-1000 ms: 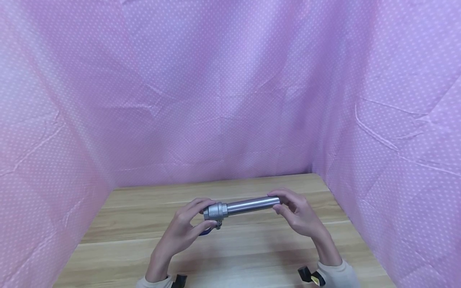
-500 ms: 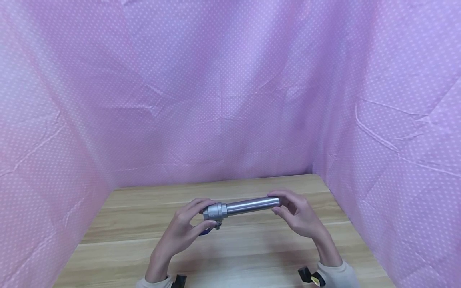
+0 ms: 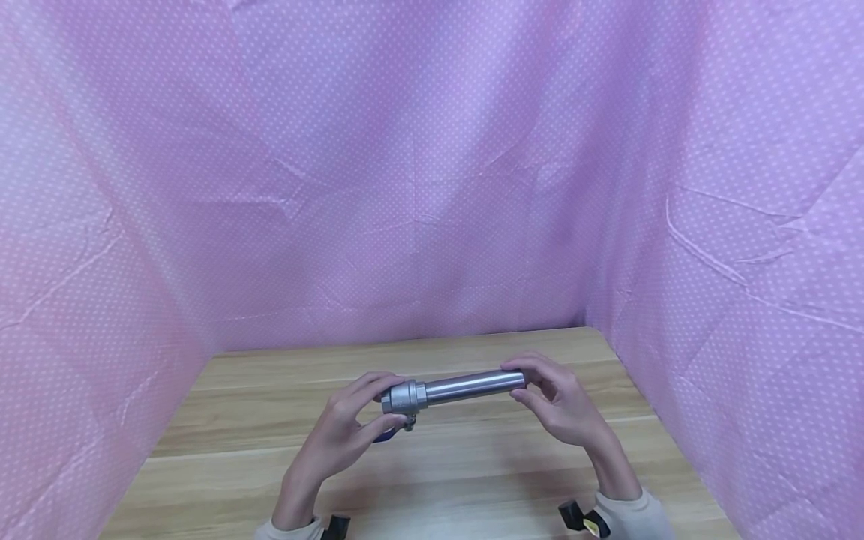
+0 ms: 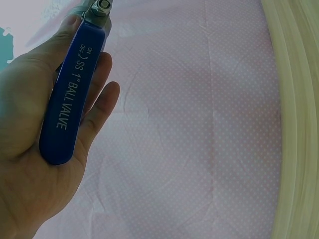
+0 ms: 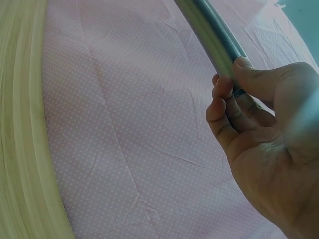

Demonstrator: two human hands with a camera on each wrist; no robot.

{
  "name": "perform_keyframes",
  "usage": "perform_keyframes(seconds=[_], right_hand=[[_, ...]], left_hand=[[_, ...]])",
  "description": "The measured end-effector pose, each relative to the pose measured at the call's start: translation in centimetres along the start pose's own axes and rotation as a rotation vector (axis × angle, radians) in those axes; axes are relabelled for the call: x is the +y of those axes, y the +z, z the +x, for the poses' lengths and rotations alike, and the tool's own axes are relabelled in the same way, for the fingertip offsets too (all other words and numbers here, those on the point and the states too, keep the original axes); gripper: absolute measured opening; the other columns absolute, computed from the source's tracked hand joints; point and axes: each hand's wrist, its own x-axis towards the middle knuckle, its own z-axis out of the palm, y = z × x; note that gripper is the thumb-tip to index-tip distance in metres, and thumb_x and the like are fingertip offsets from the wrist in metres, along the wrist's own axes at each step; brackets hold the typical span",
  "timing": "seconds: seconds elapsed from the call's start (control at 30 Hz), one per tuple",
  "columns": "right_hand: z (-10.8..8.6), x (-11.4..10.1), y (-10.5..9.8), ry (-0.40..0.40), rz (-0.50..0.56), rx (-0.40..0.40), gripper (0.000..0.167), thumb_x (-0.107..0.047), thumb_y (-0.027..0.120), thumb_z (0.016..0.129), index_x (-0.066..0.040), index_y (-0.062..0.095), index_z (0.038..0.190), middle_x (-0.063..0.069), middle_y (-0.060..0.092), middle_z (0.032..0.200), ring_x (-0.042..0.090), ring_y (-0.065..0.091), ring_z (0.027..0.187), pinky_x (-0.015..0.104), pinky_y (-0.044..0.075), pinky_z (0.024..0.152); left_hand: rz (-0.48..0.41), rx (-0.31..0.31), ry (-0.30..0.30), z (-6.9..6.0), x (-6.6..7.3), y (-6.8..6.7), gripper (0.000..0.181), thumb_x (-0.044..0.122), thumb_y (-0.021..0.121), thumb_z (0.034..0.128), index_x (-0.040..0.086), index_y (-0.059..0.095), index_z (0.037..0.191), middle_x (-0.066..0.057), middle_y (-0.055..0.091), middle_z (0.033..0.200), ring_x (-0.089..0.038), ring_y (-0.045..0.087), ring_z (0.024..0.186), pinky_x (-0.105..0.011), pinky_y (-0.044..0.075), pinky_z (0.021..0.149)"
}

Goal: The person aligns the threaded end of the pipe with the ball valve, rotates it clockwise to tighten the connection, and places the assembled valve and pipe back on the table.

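My left hand grips a silver ball valve between thumb and fingers. The valve's blue lever, lettered "SS 1" BALL VALVE", lies along the palm in the left wrist view. From the valve's right side a shiny metal pipe runs out, tilted slightly up to the right. At the pipe's far end, my right hand pinches it between thumb and fingertips, as the right wrist view also shows the pipe in that hand. Valve and pipe are joined end to end; the joint's inside is hidden.
Beneath the hands is a wood-grain table. Pink dotted cloth stands behind it and on both sides. Black straps with small mounts sit at the wrists, by light sleeves.
Both hands stay in almost the same place on the valve and the pipe. At most, the right fingers have shifted very slightly at the pipe's end.
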Motion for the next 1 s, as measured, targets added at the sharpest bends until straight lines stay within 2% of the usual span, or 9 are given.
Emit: perform_keyframes(seconds=[0.2, 0.37, 0.53, 0.73, 1.0], right_hand=[[-0.1, 0.16, -0.04, -0.01, -0.032, 0.007, 0.048, 0.027, 0.071, 0.091, 0.005, 0.07, 0.134, 0.016, 0.072, 0.114, 0.007, 0.066, 0.089, 0.022, 0.059, 0.065], [-0.18, 0.11, -0.12, 0.017, -0.058, 0.004, 0.044, 0.023, 0.07, 0.095, 0.002, 0.071, 0.134, 0.013, 0.072, 0.095, 0.009, 0.065, 0.079, 0.02, 0.057, 0.06], [-0.23, 0.1, -0.2, 0.03, -0.073, 0.0, 0.042, 0.02, 0.068, 0.098, -0.001, 0.071, 0.134, 0.01, 0.071, 0.085, 0.011, 0.066, 0.074, 0.021, 0.057, 0.058], [-0.24, 0.13, -0.13, 0.015, -0.059, 0.004, 0.045, 0.023, 0.071, 0.094, 0.001, 0.071, 0.134, 0.007, 0.072, 0.09, 0.006, 0.065, 0.076, 0.019, 0.057, 0.057], [-0.06, -0.19, -0.05, 0.019, 0.002, 0.003, 0.05, 0.027, 0.073, 0.091, 0.005, 0.069, 0.136, 0.017, 0.074, 0.117, 0.005, 0.068, 0.093, 0.023, 0.061, 0.067]], left_hand=[[0.001, 0.0, -0.006, -0.04, 0.05, 0.0, 0.059, 0.0, 0.094, 0.0876, 0.008, 0.074, 0.143, -0.008, 0.08, 0.134, -0.021, 0.08, 0.113, -0.031, 0.07, 0.099], [-0.002, -0.002, -0.007, -0.08, 0.04, 0.01, 0.057, 0.0, 0.094, 0.0877, 0.004, 0.074, 0.141, -0.008, 0.08, 0.134, -0.02, 0.08, 0.112, -0.031, 0.07, 0.099], [0.003, -0.003, -0.009, -0.1, 0.06, -0.01, 0.058, 0.001, 0.094, 0.0877, 0.005, 0.074, 0.142, -0.008, 0.079, 0.135, -0.021, 0.08, 0.113, -0.031, 0.07, 0.099], [0.004, -0.003, -0.005, -0.08, 0.09, -0.05, 0.059, 0.0, 0.095, 0.0873, 0.005, 0.073, 0.142, -0.008, 0.079, 0.135, -0.021, 0.08, 0.112, -0.032, 0.07, 0.098], [0.011, 0.004, 0.006, -0.04, 0.04, -0.05, 0.061, 0.0, 0.095, 0.0868, 0.006, 0.073, 0.143, -0.009, 0.079, 0.135, -0.022, 0.08, 0.112, -0.032, 0.07, 0.099]])
